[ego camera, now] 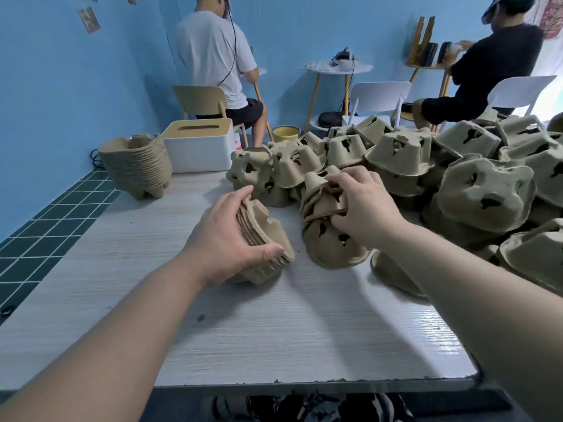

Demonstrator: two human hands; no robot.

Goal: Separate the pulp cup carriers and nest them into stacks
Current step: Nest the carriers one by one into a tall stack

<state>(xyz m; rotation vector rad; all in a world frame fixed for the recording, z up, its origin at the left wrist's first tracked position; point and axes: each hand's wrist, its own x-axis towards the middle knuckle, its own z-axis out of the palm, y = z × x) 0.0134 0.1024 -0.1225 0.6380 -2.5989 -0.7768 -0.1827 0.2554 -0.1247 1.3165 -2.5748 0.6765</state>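
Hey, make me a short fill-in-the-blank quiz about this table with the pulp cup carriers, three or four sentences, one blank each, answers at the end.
1. The left hand grips a nested stack of carriers lying on its ____.
2. The finished stack stands at the table's far left, beside a ____ tissue box.
3. The right hand grips a carrier at the near edge of the loose ____.
4. The wall behind the table is painted ____.

Missing words: side; white; pile; blue
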